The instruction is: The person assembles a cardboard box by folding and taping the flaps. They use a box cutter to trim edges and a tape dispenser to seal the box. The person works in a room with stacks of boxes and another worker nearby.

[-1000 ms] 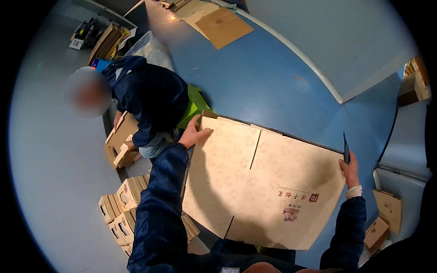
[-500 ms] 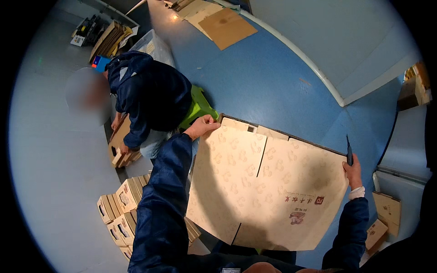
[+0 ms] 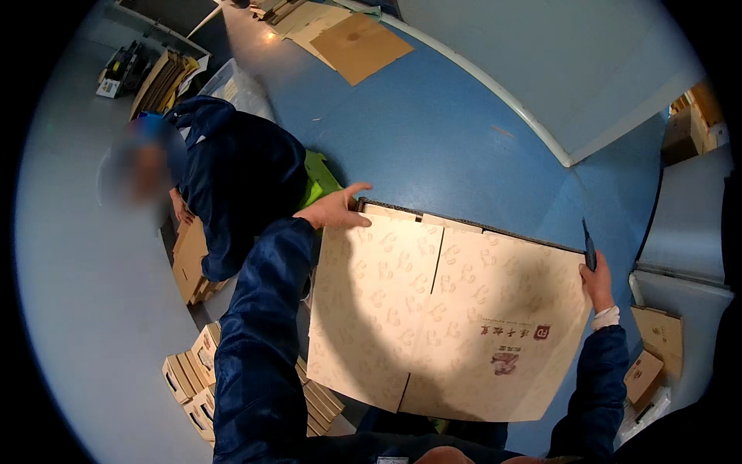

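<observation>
A large cream cardboard sheet [image 3: 371,309], printed with a pale pattern and a red and brown mark and cut by slits, lies in front of me, bent slightly along its middle. Along its far edge runs a dark corrugated cardboard edge [image 3: 495,231]. At the far left corner my left hand [image 3: 340,207] is open, thumb over the sheet and forefinger stretched away. My right hand [image 3: 597,283], at the right edge, is closed round a slim dark utility knife [image 3: 590,243], its pointed end up. The right fingers also touch the sheet's edge.
A co-worker [image 3: 239,170] in dark blue sits on a green stool [image 3: 318,182] at left, a hand near folded brown cardboard [image 3: 189,259]. Stacked cream boxes [image 3: 197,379] stand at lower left. Flat cardboard [image 3: 359,46] lies on the far floor; more boxes [image 3: 657,340] lean at right.
My left hand has gone from pinching the sheet's corner to spread fingers. The sheet has shifted slightly left in view. The right hand keeps its hold on the knife.
</observation>
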{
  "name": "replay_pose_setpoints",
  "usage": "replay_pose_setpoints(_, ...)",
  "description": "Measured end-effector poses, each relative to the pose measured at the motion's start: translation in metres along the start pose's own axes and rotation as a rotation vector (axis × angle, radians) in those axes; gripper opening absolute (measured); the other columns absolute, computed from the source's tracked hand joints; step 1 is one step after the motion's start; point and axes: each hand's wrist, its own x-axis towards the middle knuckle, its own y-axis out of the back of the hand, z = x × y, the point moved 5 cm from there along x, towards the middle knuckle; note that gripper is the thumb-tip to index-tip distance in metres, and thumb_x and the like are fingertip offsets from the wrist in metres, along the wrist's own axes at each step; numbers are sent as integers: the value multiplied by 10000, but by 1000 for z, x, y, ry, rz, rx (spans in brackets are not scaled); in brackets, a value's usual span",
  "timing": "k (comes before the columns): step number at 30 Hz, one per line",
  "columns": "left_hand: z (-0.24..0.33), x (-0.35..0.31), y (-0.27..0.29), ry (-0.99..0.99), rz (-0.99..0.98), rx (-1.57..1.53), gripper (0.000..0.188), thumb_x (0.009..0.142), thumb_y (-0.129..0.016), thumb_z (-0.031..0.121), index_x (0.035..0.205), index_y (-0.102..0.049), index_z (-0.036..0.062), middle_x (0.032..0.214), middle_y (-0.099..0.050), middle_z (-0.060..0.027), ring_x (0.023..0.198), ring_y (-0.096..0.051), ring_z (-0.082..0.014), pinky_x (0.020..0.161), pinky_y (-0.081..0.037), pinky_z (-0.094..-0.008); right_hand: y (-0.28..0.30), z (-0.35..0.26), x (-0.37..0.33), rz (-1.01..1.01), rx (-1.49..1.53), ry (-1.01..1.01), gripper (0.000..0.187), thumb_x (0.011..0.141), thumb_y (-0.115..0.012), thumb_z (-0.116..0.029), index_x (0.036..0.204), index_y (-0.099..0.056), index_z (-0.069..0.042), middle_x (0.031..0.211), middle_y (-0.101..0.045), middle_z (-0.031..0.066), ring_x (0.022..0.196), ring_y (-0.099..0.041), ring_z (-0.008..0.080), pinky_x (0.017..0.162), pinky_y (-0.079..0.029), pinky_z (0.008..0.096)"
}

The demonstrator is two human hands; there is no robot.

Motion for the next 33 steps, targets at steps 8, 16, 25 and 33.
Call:
replay_pose_setpoints(8, -18, 11, -3, -156, 45, 159, 565, 758, -788, 197, 1242, -518, 89, 1035, -602, -113, 953, -565, -224, 836, -460, -334, -2, -31, -7, 6, 37, -158, 372, 838, -676, -89, 1177, -550, -3, 752, -547, 83, 634, -523, 170, 582, -454, 346)
replay_pose_setpoints(16, 5, 27, -1, -147, -5, 305, 427, 797, -771, 201, 1168, -614, 62, 1156, -627, -109, 1081, -552, -254, 953, -439, -349, 12, -19, -7, 6, -175, -84, 457, 815, -685, -128, 1219, -539, 29, 909, -627, 177, 776, -598, 289, 711, -482, 382)
replay_pose_setpoints(25, -1, -10, -12, -242, 487, 500, 719, 709, -824, 288, 1326, -522, 75, 1549, -161, -246, 1354, -314, -409, 1103, -357, -441, 10, -29, -1, -18, -158, -56, 451, 791, -683, -123, 1202, -546, 4, 943, -628, 198, 843, -607, 347, 773, -482, 396)
replay_pose_setpoints(33, -24, -25, -2, 55, 443, 388, 1095, 684, -844, 369, 1499, -206, 10, 1527, -167, -317, 1372, -338, -433, 1116, -354, -396, 0, -39, 4, 1, -165, 31, 366, 783, -684, -123, 1095, -544, 7, 903, -579, 203, 802, -565, 361, 736, -461, 410)
